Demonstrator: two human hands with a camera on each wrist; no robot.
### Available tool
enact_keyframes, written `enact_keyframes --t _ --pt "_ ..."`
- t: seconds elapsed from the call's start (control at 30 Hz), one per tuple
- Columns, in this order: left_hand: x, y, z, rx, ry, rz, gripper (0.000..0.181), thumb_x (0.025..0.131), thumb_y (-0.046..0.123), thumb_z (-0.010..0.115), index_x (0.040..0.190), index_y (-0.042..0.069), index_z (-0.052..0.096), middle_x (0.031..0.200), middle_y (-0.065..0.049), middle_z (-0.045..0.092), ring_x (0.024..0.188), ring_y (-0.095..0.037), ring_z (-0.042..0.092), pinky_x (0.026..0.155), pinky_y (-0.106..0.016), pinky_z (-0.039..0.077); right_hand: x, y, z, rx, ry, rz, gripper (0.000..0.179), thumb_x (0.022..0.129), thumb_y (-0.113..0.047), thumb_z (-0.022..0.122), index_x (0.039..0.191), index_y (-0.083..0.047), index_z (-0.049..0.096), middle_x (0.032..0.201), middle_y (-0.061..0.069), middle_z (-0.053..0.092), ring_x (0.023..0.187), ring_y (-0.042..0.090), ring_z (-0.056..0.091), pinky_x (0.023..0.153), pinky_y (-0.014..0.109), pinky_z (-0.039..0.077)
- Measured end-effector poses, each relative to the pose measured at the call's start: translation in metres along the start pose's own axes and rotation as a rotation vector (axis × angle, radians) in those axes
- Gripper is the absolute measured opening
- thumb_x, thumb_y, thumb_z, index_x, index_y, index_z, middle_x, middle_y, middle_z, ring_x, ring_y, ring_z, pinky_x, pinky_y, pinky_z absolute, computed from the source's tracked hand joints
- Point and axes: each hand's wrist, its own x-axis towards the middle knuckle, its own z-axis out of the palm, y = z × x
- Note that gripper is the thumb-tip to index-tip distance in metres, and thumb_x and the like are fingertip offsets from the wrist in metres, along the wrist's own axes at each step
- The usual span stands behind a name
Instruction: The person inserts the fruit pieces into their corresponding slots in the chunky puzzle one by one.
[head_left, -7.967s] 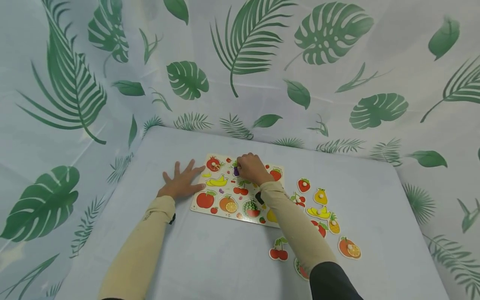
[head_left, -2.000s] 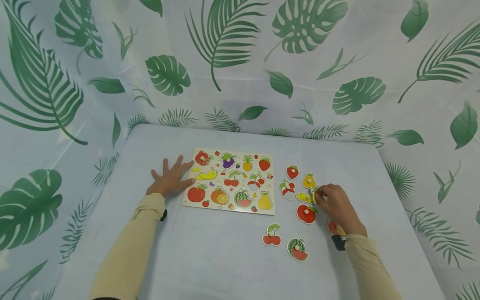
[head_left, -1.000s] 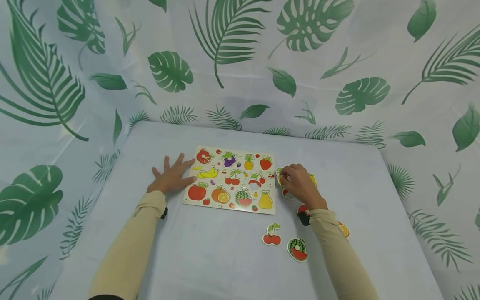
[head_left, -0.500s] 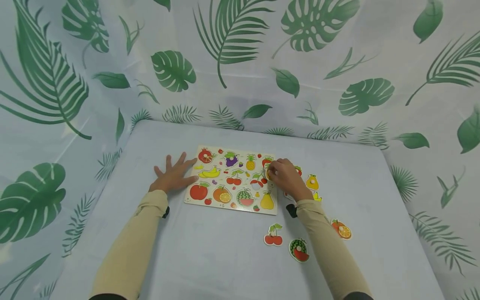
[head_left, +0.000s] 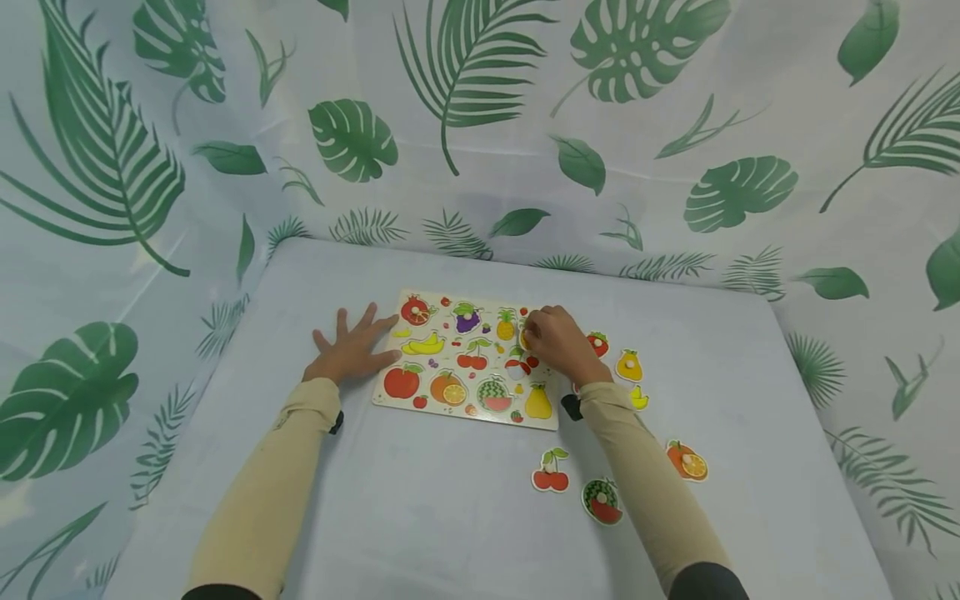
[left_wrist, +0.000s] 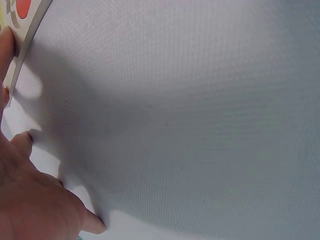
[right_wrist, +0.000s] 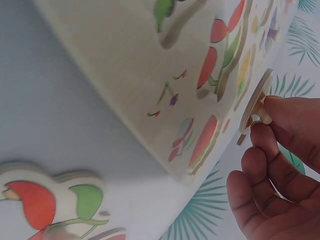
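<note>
A fruit-printed puzzle board (head_left: 446, 362) lies on the white-covered table in the head view. My left hand (head_left: 348, 350) has its fingers spread on the cloth, its thumb and one fingertip touching the board's left edge; the left wrist view shows that contact closely. At the board's upper right, my right hand (head_left: 562, 342) pinches the knob of a pineapple puzzle piece (head_left: 525, 337) between thumb and fingertip. Seen edge-on in the right wrist view, the piece (right_wrist: 257, 100) is tilted over the board near the printed strawberry. Its printed face is mostly hidden by the fingers.
Loose knobbed pieces lie right of the board: strawberry (head_left: 597, 343), pear (head_left: 629, 365), bananas (head_left: 639, 397) and orange (head_left: 686, 461). Nearer are cherries (head_left: 551, 471) and watermelon (head_left: 602, 502). The right forearm hides other pieces. A leaf-print curtain (head_left: 480, 192) hangs behind the table.
My right hand has taken the pineapple piece from among the loose pieces and moved it left onto the board's upper right. Earlier it was at the grapes. The left hand has stayed at the board's edge.
</note>
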Motion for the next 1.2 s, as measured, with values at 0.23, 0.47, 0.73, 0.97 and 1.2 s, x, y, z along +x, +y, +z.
enact_keyframes --t 0.23,0.47,0.73,0.97,1.2 --pt "0.001 -0.002 0.000 0.000 0.001 0.015 0.082 0.104 0.055 0.060 0.173 0.028 0.025 0.180 -0.012 -0.006 0.155 -0.052 -0.027 0.110 -0.084 -0.018 0.009 -0.006 0.000 0.006 -0.026 0.010 0.012 0.100 -0.004 0.072 0.106 0.005 0.075 0.096 0.015 0.069 0.095 0.034 0.059 0.088 0.045 0.056" --pt "0.002 -0.006 0.000 0.000 0.011 0.027 0.081 0.105 0.055 0.061 0.172 0.029 0.025 0.180 -0.011 -0.005 0.155 -0.052 -0.026 0.110 -0.085 -0.017 0.020 -0.009 0.008 -0.004 -0.055 0.021 0.010 0.102 -0.007 0.072 0.106 0.002 0.076 0.096 0.013 0.070 0.094 0.031 0.059 0.087 0.042 0.056" --pt "0.002 -0.005 0.000 0.000 0.010 0.019 0.081 0.104 0.055 0.062 0.172 0.031 0.026 0.180 -0.010 -0.005 0.156 -0.052 -0.026 0.110 -0.084 -0.017 0.031 -0.009 0.014 -0.005 -0.039 0.002 0.009 0.101 -0.005 0.072 0.104 0.002 0.076 0.095 0.014 0.070 0.093 0.032 0.061 0.085 0.044 0.056" --pt "0.001 -0.005 0.001 0.012 0.017 0.025 0.080 0.105 0.055 0.061 0.172 0.030 0.026 0.180 -0.010 -0.004 0.156 -0.053 -0.024 0.111 -0.085 -0.015 0.042 -0.010 0.016 0.005 -0.042 -0.005 0.011 0.101 -0.005 0.071 0.105 0.004 0.075 0.096 0.016 0.070 0.094 0.034 0.062 0.087 0.045 0.056" --pt "0.003 -0.006 0.001 0.011 0.020 0.008 0.081 0.104 0.054 0.063 0.172 0.031 0.026 0.180 -0.009 -0.004 0.157 -0.052 -0.024 0.111 -0.084 -0.014 0.050 -0.010 0.019 0.019 -0.043 -0.001 0.011 0.101 -0.004 0.071 0.105 0.005 0.075 0.097 0.018 0.071 0.095 0.034 0.062 0.087 0.045 0.056"
